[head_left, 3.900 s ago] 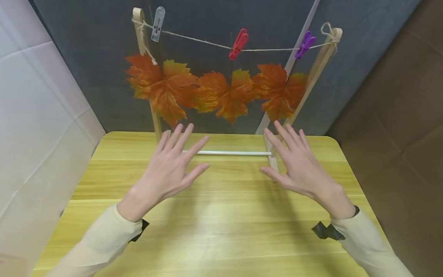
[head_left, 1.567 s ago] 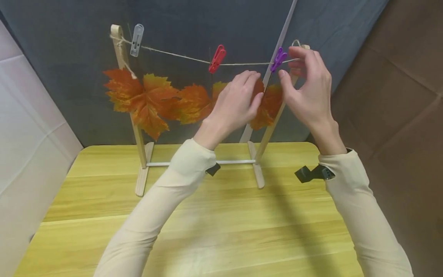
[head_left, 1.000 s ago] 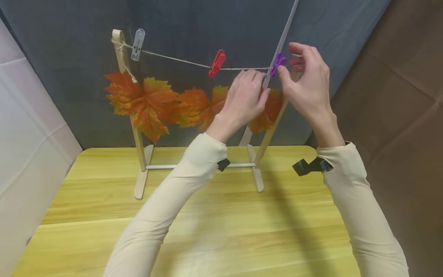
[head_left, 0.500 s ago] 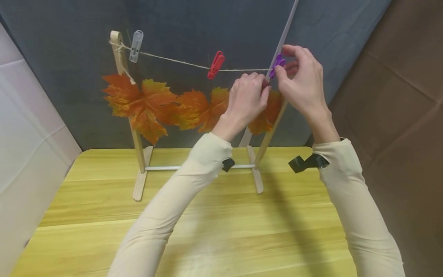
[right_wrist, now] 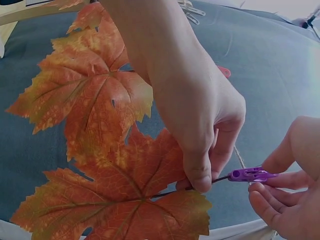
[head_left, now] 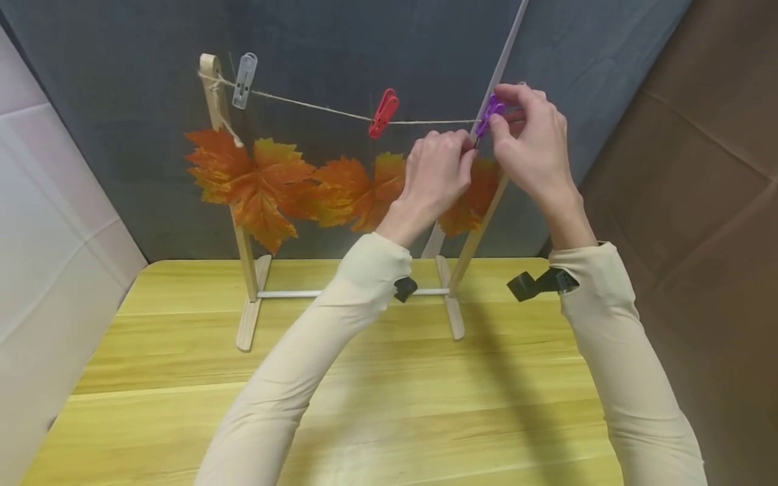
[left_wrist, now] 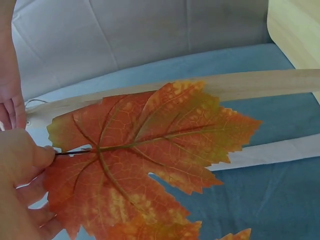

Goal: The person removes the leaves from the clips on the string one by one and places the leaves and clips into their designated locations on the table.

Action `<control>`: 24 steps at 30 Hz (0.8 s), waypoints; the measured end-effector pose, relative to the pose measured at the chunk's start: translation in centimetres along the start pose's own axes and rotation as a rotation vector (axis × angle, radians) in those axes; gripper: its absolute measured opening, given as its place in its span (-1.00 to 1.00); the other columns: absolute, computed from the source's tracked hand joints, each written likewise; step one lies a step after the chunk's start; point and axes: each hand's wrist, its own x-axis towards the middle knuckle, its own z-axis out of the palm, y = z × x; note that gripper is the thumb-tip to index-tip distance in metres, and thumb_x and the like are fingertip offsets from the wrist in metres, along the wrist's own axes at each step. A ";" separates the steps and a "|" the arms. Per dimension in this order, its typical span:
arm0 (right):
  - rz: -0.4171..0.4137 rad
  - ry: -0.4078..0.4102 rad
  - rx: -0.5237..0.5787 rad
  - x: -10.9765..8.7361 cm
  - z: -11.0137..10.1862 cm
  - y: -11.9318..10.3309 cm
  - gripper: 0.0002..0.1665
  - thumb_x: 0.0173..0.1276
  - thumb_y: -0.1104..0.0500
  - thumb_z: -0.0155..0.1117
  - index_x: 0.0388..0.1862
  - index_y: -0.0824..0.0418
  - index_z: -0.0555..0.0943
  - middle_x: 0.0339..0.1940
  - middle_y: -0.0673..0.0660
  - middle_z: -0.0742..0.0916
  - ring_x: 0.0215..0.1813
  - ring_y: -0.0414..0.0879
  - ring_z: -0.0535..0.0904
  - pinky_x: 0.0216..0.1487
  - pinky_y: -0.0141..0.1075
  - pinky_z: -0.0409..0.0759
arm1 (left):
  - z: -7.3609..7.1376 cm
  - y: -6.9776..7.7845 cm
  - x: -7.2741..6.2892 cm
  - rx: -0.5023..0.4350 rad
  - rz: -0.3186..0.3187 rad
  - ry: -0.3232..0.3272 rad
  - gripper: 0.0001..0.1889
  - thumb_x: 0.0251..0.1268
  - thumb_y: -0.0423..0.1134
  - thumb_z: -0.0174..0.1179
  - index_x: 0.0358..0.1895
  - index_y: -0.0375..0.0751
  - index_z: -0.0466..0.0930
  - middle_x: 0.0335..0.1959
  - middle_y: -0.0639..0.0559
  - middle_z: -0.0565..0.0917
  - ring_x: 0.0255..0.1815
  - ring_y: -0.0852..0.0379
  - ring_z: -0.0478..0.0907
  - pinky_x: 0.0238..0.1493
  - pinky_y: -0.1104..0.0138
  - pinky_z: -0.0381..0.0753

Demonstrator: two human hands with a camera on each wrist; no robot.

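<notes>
Cream-sleeved left hand (head_left: 434, 169), one o'clock, pinches stem (right_wrist: 220, 179) of orange leaf (head_left: 477, 192), two o'clock. Purple peg (head_left: 489, 116), one o'clock, pinched by right hand (head_left: 537, 142), two o'clock. Leaf could drop if peg opens and stem slips.

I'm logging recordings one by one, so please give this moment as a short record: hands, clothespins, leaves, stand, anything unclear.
left hand: pinches the dark stem of the rightmost leaf
right hand: pinches the purple clothespin
other clothespins: red clothespin and clear clothespin, both on the string
other leaves: middle leaf and left leaf, below the string
support: wooden stand, upright on the table
unclear: whether the purple clothespin clamps the stem
</notes>
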 end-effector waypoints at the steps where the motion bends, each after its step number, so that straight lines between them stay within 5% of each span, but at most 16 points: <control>1: 0.001 0.000 0.007 0.0 0.0 0.0 -0.54 0.51 0.18 0.13 0.33 0.24 0.56 0.20 0.20 0.68 0.12 0.03 0.67 0.21 -0.28 0.60 | -0.1 0.0 0.0 0.000 -0.002 0.001 -0.75 0.54 -0.12 0.11 -0.06 -0.17 0.72 -0.28 -0.01 0.76 -0.26 0.04 0.53 -0.12 0.28 0.51; 24: -0.076 0.137 0.069 0.2 0.3 0.7 -0.74 0.45 0.19 0.24 0.03 0.27 0.65 -0.08 0.17 0.79 -0.12 -0.21 0.70 0.01 -0.47 0.60 | -0.1 0.1 -0.5 -0.106 -0.107 -0.032 -0.75 0.52 -0.10 0.15 -0.02 -0.17 0.71 -0.26 0.01 0.76 -0.38 0.13 0.56 -0.32 0.36 0.55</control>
